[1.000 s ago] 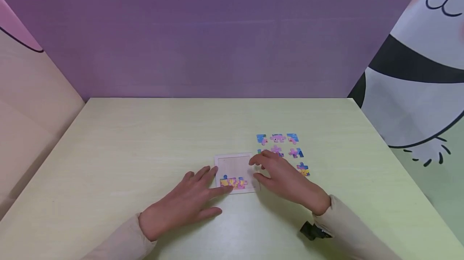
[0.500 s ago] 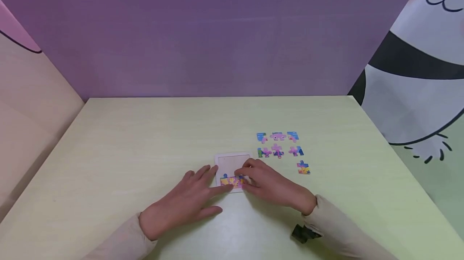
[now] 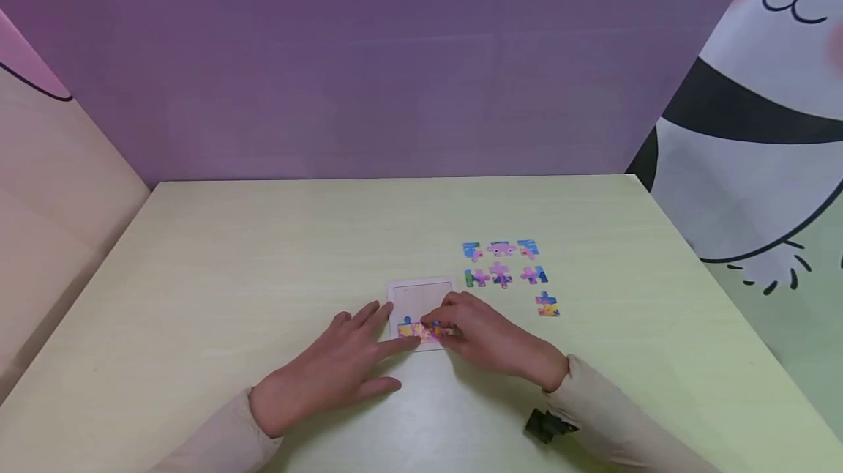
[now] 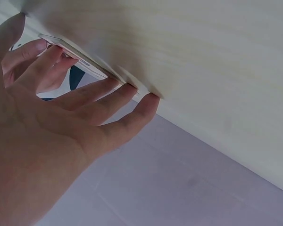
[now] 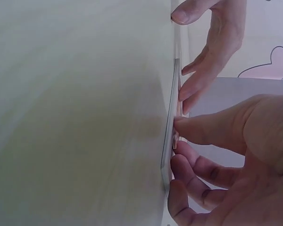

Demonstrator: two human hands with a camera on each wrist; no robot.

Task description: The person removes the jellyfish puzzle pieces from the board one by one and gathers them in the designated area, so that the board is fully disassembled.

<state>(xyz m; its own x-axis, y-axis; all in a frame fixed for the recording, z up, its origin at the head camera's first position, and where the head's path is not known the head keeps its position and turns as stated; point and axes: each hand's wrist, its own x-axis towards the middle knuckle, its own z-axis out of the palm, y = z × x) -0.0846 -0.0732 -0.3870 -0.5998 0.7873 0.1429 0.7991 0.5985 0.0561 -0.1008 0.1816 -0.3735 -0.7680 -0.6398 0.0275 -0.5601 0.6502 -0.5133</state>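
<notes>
A shallow white puzzle tray (image 3: 415, 301) lies on the table, with joined yellow and pink jigsaw pieces (image 3: 408, 329) along its near side. My left hand (image 3: 329, 374) rests flat with spread fingers; its index finger touches the joined pieces, and other fingertips sit at the tray's left edge. With thumb and fingers, my right hand (image 3: 494, 340) pinches a jigsaw piece (image 5: 175, 140) at the right end of that row. Most of this piece is hidden by the fingers in the head view. The tray shows edge-on in the right wrist view, beneath both hands.
Loose jigsaw pieces (image 3: 501, 248) lie spread in rows to the right behind the tray, with a single blue and yellow piece (image 3: 547, 304) nearest. A purple wall (image 3: 395, 63) stands behind the pale table (image 3: 263, 253). The right wrist carries a black device (image 3: 549, 427).
My right hand has moved left and down from over the tray's right edge to the right end of the row, uncovering loose pieces behind it. The left hand stays in place.
</notes>
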